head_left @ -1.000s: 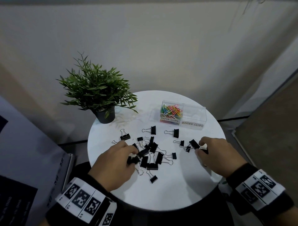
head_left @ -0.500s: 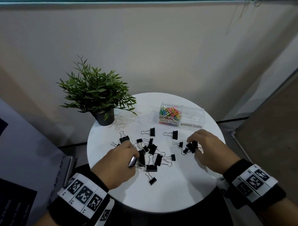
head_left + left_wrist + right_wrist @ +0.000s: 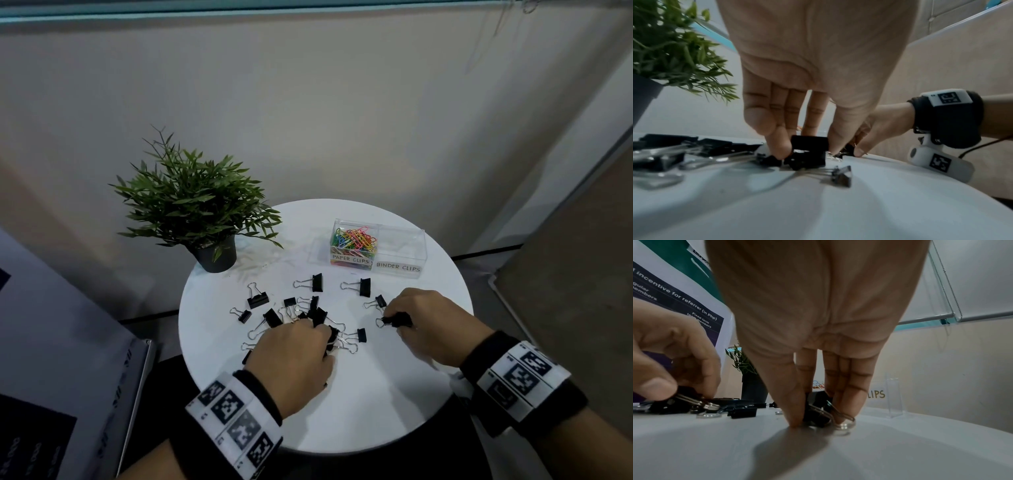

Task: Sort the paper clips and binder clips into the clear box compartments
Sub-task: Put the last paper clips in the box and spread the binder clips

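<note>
My left hand has moved into the pile and pinches a binder clip; my right hand, nearer the box, pinches another clip. Both are ready to lift.

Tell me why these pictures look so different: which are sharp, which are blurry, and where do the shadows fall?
Head view: fairly sharp, labels on the clear box readable, wide-angle bend at the edges. Left wrist view: left hand looms large, nearby binder clips smeared and out of focus. Right wrist view: right hand casts a dark shadow on the white table; palm soft.
</note>
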